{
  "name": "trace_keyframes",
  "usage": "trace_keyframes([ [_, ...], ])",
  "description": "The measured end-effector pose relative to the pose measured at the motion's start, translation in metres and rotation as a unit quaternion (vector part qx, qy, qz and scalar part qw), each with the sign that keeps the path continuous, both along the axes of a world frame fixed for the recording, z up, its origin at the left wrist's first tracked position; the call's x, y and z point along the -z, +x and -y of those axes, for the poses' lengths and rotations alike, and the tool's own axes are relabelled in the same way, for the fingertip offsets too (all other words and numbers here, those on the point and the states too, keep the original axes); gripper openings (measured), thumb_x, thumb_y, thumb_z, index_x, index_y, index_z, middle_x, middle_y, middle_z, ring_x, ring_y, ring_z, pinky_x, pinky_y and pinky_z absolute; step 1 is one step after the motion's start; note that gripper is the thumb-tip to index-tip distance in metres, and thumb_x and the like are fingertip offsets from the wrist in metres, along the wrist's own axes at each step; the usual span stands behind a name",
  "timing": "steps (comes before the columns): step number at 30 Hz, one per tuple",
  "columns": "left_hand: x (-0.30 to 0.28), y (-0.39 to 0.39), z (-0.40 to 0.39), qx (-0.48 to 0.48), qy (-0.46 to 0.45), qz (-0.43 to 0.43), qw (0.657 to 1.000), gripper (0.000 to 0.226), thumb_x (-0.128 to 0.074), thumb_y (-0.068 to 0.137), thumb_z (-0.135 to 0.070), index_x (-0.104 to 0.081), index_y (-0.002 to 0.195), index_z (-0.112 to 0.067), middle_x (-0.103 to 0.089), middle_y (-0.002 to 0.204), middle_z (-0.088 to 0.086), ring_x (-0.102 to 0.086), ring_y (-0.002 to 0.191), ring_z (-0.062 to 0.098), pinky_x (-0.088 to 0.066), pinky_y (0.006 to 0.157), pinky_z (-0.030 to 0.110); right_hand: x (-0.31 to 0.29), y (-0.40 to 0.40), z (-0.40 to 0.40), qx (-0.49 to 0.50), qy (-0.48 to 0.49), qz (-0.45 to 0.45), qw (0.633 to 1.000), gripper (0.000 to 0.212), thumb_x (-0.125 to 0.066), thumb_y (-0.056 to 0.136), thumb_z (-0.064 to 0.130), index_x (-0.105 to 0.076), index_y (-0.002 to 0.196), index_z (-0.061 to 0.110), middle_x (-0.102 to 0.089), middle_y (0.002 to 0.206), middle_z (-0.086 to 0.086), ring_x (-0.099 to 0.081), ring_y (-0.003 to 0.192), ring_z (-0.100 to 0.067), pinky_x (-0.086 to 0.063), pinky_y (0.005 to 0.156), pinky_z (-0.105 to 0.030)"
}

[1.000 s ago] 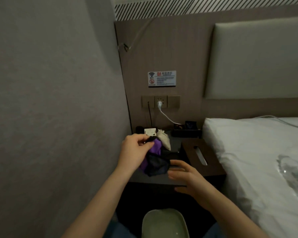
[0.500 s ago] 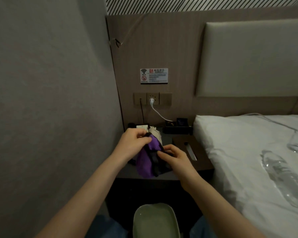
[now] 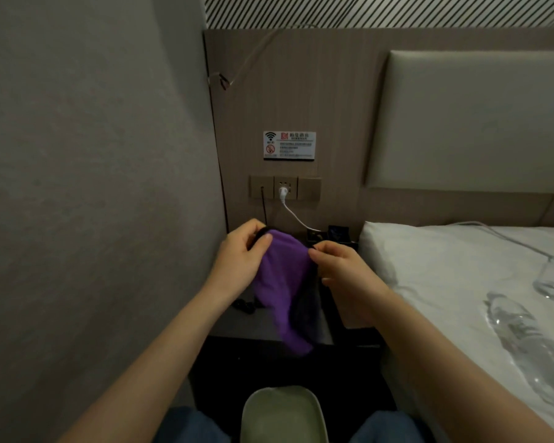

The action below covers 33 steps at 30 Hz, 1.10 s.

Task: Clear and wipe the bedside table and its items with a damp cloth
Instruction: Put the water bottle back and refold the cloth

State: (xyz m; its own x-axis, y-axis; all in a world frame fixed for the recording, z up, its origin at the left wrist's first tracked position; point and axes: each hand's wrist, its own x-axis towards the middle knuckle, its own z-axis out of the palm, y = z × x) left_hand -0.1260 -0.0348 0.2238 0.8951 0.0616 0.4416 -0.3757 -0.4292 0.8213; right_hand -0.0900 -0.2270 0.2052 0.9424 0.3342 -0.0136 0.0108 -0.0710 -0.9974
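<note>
The left hand (image 3: 240, 257) and right hand (image 3: 339, 266) each pinch a top corner of the purple cloth (image 3: 283, 289), holding it spread above the bedside table (image 3: 247, 324). The cloth hangs limp with a dark edge, so it looks soft, light and probably heavier where damp; the corners seem the best hold for opening or folding it. Small dark items (image 3: 243, 304) lie on the table. A clear plastic bottle (image 3: 531, 343) lies on the bed (image 3: 445, 270).

it was a hotel bedroom: a white-sheeted bed (image 3: 445, 266), padded headboard (image 3: 470, 119), and wifi notice (image 3: 289, 145) above wall sockets (image 3: 285, 188).
</note>
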Motion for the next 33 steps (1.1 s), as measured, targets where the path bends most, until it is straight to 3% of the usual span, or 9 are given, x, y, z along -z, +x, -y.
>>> trace_keyframes([
  [4, -0.010, 0.002, 0.007, -0.021, 0.013, 0.046, 0.999, 0.014, -0.054, 0.096, -0.018, -0.062, 0.088, -0.011, -0.066, 0.079, 0.008, -0.064, 0.077, 0.022, -0.052, 0.070, 0.039, -0.003, 0.001, -0.002, -0.012, 0.024, -0.026, 0.999, 0.019, -0.066, 0.085, 0.038, -0.069, 0.067, 0.034, -0.063, 0.074, 0.004, -0.058, 0.076, -0.016, -0.042, 0.071, -0.033],
  [9, -0.017, 0.007, 0.005, 0.031, -0.080, -0.098, 0.991, 0.016, -0.061, 0.093, -0.026, -0.071, 0.080, -0.024, -0.070, 0.075, -0.009, -0.065, 0.073, 0.005, -0.050, 0.068, 0.019, -0.012, -0.009, 0.009, -0.126, -0.046, -0.120, 0.984, 0.037, -0.088, 0.064, 0.034, -0.075, 0.092, 0.014, -0.074, 0.102, -0.010, -0.070, 0.099, -0.028, -0.054, 0.092, -0.045],
  [12, -0.015, 0.009, 0.000, 0.039, -0.136, -0.185, 0.972, 0.014, -0.070, 0.084, -0.030, -0.074, 0.071, -0.025, -0.071, 0.073, -0.007, -0.066, 0.070, 0.005, -0.048, 0.063, 0.019, -0.015, -0.014, 0.010, -0.130, -0.086, -0.142, 0.978, 0.013, -0.083, 0.074, 0.024, -0.073, 0.070, 0.016, -0.074, 0.089, -0.008, -0.071, 0.086, -0.023, -0.052, 0.082, -0.040],
  [18, 0.003, 0.009, -0.007, 0.051, -0.321, -0.302, 0.896, 0.015, -0.064, 0.088, -0.032, -0.073, 0.089, -0.019, -0.070, 0.083, 0.002, -0.063, 0.071, 0.014, -0.049, 0.061, 0.026, -0.022, -0.023, 0.010, -0.164, 0.092, -0.162, 0.969, 0.037, -0.071, 0.082, 0.023, -0.064, 0.116, 0.010, -0.069, 0.110, -0.013, -0.066, 0.100, -0.028, -0.050, 0.095, -0.043],
  [23, 0.066, -0.012, 0.004, 0.077, -0.432, -0.441, 0.783, 0.050, -0.042, 0.087, -0.055, -0.067, 0.103, -0.014, -0.073, 0.091, 0.007, -0.069, 0.083, 0.024, -0.053, 0.069, 0.033, -0.030, -0.026, -0.004, -0.112, 0.165, -0.135, 0.971, 0.025, -0.067, 0.080, 0.020, -0.067, 0.103, 0.011, -0.070, 0.096, -0.011, -0.069, 0.083, -0.024, -0.056, 0.074, -0.035],
  [25, 0.089, -0.023, 0.007, 0.132, -0.454, -0.481, 0.738, 0.071, -0.039, 0.083, -0.063, -0.066, 0.113, -0.005, -0.066, 0.117, 0.014, -0.062, 0.109, 0.033, -0.046, 0.093, 0.044, -0.034, -0.022, -0.004, -0.096, 0.207, -0.138, 0.964, 0.026, -0.066, 0.080, 0.021, -0.069, 0.104, 0.013, -0.072, 0.097, -0.008, -0.069, 0.085, -0.024, -0.052, 0.077, -0.039],
  [27, 0.098, -0.030, 0.007, 0.184, -0.500, -0.469, 0.704, 0.085, -0.034, 0.078, -0.074, -0.064, 0.124, -0.008, -0.056, 0.134, 0.016, -0.049, 0.127, 0.041, -0.031, 0.108, 0.056, -0.039, -0.017, -0.001, -0.078, 0.223, -0.151, 0.960, 0.029, -0.064, 0.080, 0.027, -0.069, 0.105, 0.014, -0.074, 0.093, -0.004, -0.070, 0.081, -0.021, -0.047, 0.076, -0.038],
  [30, 0.087, -0.026, -0.001, 0.193, -0.621, -0.375, 0.661, 0.085, -0.033, 0.081, -0.074, -0.071, 0.112, -0.005, -0.064, 0.123, 0.021, -0.063, 0.108, 0.040, -0.053, 0.086, 0.053, -0.036, -0.007, 0.008, -0.044, 0.212, -0.183, 0.959, 0.031, -0.054, 0.090, 0.032, -0.067, 0.107, 0.010, -0.072, 0.091, -0.006, -0.066, 0.082, -0.023, -0.044, 0.078, -0.039],
  [33, 0.063, -0.017, -0.014, 0.112, -0.631, -0.293, 0.710, 0.067, -0.041, 0.091, -0.059, -0.075, 0.098, -0.001, -0.073, 0.102, 0.017, -0.072, 0.086, 0.029, -0.059, 0.069, 0.036, -0.022, -0.002, 0.020, 0.004, 0.176, -0.194, 0.965, 0.028, -0.049, 0.096, 0.017, -0.060, 0.120, 0.007, -0.066, 0.113, -0.014, -0.062, 0.100, -0.029, -0.047, 0.087, -0.042],
])
